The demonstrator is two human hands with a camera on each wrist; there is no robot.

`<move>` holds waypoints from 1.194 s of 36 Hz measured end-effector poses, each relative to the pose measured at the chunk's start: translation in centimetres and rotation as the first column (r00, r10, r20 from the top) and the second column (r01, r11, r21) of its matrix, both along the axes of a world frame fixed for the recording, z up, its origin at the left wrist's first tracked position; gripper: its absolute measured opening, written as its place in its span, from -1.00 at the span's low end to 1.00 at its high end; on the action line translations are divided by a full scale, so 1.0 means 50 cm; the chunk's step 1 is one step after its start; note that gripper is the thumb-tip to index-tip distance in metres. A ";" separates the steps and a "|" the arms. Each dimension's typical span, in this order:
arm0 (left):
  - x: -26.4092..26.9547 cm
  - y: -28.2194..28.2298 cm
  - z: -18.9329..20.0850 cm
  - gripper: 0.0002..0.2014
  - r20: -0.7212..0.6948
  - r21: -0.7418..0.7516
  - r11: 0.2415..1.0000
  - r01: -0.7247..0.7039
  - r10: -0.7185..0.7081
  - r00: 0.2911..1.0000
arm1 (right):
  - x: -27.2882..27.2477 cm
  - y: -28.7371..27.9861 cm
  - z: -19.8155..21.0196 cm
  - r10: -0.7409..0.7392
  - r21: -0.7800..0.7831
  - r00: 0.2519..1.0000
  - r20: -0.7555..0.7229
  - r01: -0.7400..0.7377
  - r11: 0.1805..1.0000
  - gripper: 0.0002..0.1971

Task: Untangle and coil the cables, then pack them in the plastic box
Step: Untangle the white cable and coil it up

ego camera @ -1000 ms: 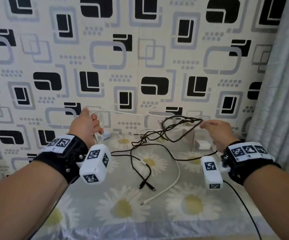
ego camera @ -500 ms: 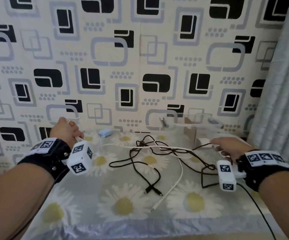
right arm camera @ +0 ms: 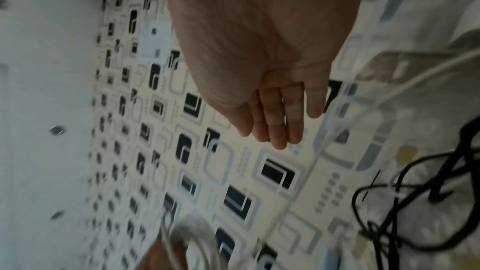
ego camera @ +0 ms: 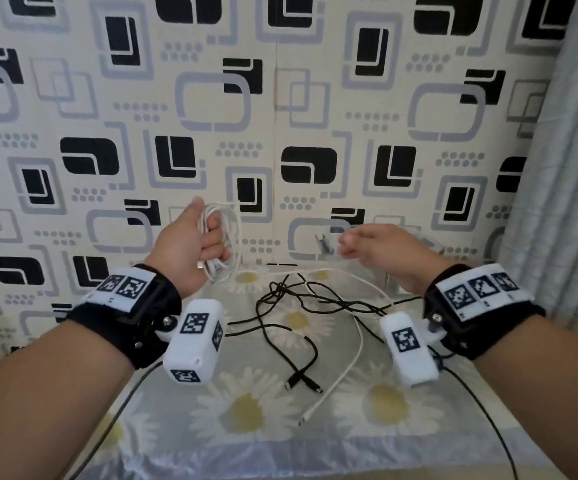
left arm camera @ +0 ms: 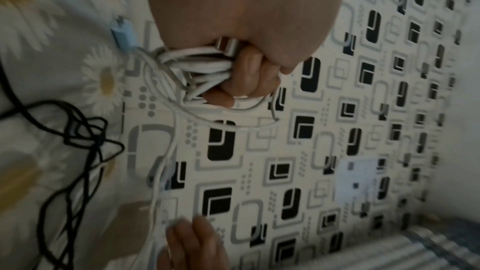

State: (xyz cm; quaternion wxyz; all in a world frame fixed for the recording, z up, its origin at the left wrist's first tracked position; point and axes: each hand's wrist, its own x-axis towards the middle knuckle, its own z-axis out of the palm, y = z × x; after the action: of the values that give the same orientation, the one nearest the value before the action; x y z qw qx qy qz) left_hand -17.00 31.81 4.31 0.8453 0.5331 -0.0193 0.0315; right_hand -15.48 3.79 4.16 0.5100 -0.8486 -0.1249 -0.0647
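Raised since the earlier frame: left hand, now gripping white cable part-coiled near the table's far edge. Right hand relaxed, empty. Black cables tangled mid-table; plastic box unfilled.

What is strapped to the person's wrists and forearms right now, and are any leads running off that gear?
Bare forearms, no sleeves. Each wrist wears a black wrist strap with a white band of square black-and-white markers. A white camera block, also marked, sits under the left wrist; a second white block sits under the right. A thin black lead runs back from the right unit, and a grey lead from the left.
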 end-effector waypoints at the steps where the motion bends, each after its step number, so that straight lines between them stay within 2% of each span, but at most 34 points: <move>1: -0.009 -0.010 0.008 -0.46 0.035 0.012 0.999 0.037 -0.038 0.999 | -0.007 0.020 0.000 0.029 -0.016 0.999 0.017 -0.029 0.999 -0.86; 3: -0.025 -0.030 0.024 -0.45 0.098 0.042 0.993 0.106 -0.110 0.989 | -0.025 0.057 0.000 0.113 -0.062 0.993 0.035 -0.111 0.992 -0.77; 7: -0.055 -0.062 0.047 -0.46 0.192 0.109 0.982 0.155 -0.174 0.966 | -0.054 0.121 -0.011 0.286 -0.265 0.954 0.094 -0.253 0.931 -0.67; 10: -0.070 -0.074 0.054 -0.47 0.234 0.140 0.981 0.133 -0.163 0.958 | -0.064 0.156 -0.033 0.387 -0.303 0.915 0.113 -0.340 0.890 -0.73; 13: -0.078 -0.072 0.064 -0.46 0.267 0.093 0.990 0.102 -0.123 0.956 | -0.054 0.159 -0.054 0.396 -0.326 0.904 0.163 -0.329 0.886 -0.74; 17: -0.075 -0.045 0.073 -0.46 0.247 0.005 0.999 0.042 -0.042 0.968 | -0.033 0.120 -0.061 0.318 -0.409 0.941 0.116 -0.246 0.879 -0.68; 20: -0.065 -0.023 0.070 -0.45 0.190 -0.034 0.999 0.002 0.004 0.982 | -0.015 0.080 -0.058 0.181 -0.345 0.977 0.117 -0.131 0.930 -0.65; 23: -0.062 -0.019 0.060 -0.45 0.141 -0.026 1.000 0.011 -0.007 0.990 | 0.007 0.049 -0.063 0.084 -0.268 0.982 0.171 -0.036 0.963 -0.76; 28: -0.066 -0.032 0.047 -0.47 0.064 0.043 0.996 0.075 -0.077 0.995 | 0.034 0.021 -0.066 -0.095 -0.008 0.976 0.196 0.098 0.995 -0.75; 33: -0.060 -0.020 0.031 -0.48 0.055 0.299 0.953 0.047 -0.066 0.996 | 0.057 -0.007 -0.061 -0.206 0.205 0.961 0.183 0.167 0.964 -0.73; 36: -0.055 -0.008 0.012 -0.48 0.063 0.535 0.845 0.019 -0.062 0.996 | 0.063 -0.018 -0.055 -0.256 0.301 0.948 0.191 0.192 0.934 -0.70; 38: -0.055 0.000 -0.001 -0.48 0.028 0.640 0.766 0.060 -0.102 0.994 | 0.066 -0.025 -0.051 -0.277 0.363 0.945 0.175 0.200 0.910 -0.67; 40: -0.056 0.002 -0.011 -0.46 -0.022 0.673 0.725 0.147 -0.180 0.983 | 0.068 -0.027 -0.047 -0.312 0.389 0.938 0.150 0.234 0.891 -0.66; 43: -0.059 -0.002 -0.015 -0.44 -0.041 0.573 0.763 0.300 -0.339 0.940 | 0.073 -0.028 -0.041 -0.359 0.361 0.925 0.123 0.295 0.885 -0.68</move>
State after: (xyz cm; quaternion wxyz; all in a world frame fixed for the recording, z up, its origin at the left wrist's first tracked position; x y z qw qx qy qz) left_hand -19.97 31.72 3.57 0.6382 0.7489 -0.1458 -0.1027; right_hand -11.82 2.38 2.11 0.6148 -0.7480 -0.0139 -0.2496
